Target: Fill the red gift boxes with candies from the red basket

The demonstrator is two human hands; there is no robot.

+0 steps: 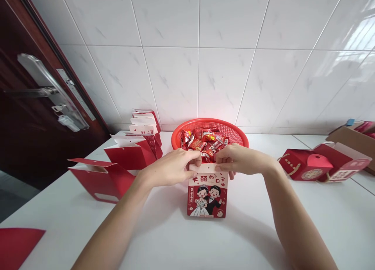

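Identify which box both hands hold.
The box before the red basket, showing a cartoon couple: the left hand and right hand pinch its white top; no hand holds the other boxes.

Bare forearms slant inward from the lower edge, the left forearm point(117, 219) leaning rightward, the right forearm point(293, 207) leaning leftward. The left grip point(171, 167) and right grip point(246, 159) face each other, near but apart, backs upward, fingers curled, thumbs pinching beneath.
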